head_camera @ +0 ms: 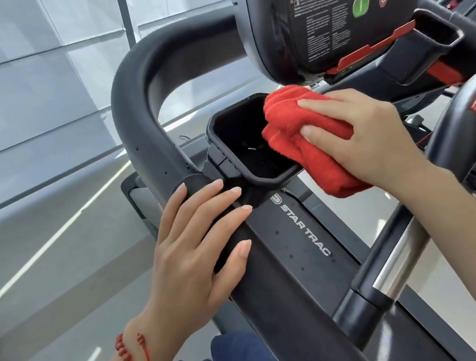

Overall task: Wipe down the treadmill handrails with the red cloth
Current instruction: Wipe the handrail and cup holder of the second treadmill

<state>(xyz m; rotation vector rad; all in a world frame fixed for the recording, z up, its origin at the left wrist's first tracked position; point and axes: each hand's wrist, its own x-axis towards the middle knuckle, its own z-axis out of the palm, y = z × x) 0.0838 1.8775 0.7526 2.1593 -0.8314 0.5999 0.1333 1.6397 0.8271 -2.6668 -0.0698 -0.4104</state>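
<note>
My right hand (369, 136) grips a bunched red cloth (292, 116) and presses it against the right rim of a black cup holder (226, 138), just under the console. My left hand (198, 254) lies flat, fingers spread, on the black left handrail (283, 303), which bears the words STAR TRAC and curves up and over at the far end. A red cord bracelet circles my left wrist.
The console (328, 6) hangs above with a green button and a red button. A second cup holder (432, 40) sits to its right. A silver and black centre grip bar (398, 267) crosses at the lower right. Grey window blinds fill the left.
</note>
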